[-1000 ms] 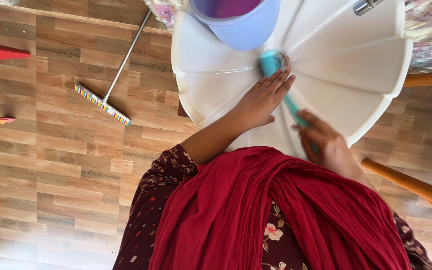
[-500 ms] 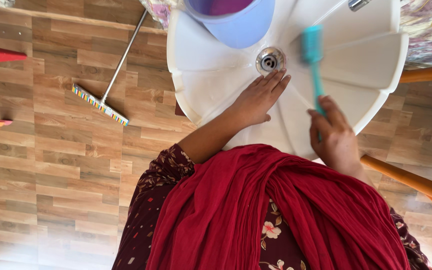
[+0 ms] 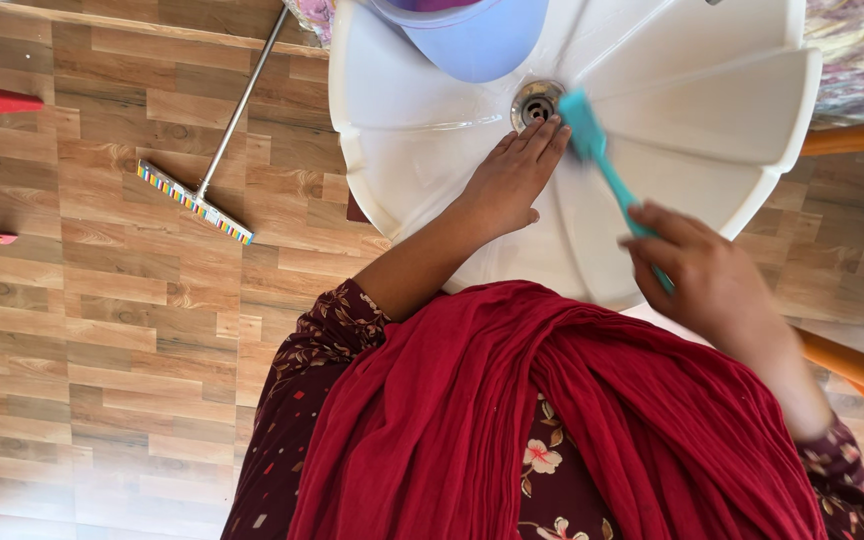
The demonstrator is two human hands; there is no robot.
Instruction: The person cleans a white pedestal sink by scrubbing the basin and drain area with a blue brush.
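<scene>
The right hand (image 3: 702, 275), at the right of the frame, was clenched around the handle of a teal brush (image 3: 602, 165), whose head lay just beside the metal drain (image 3: 535, 103) in the white basin (image 3: 422, 150). The left hand (image 3: 512, 180) was released, resting flat on the basin with its fingertips near the drain. A lilac tub (image 3: 472, 40) sat at the top edge, and a long-handled squeegee (image 3: 197, 205) lay on the wooden floor at the upper left.

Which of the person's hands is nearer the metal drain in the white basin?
Left. The left hand lies flat on the basin, fingertips beside the drain. The right hand holds the teal brush farther back.
</scene>
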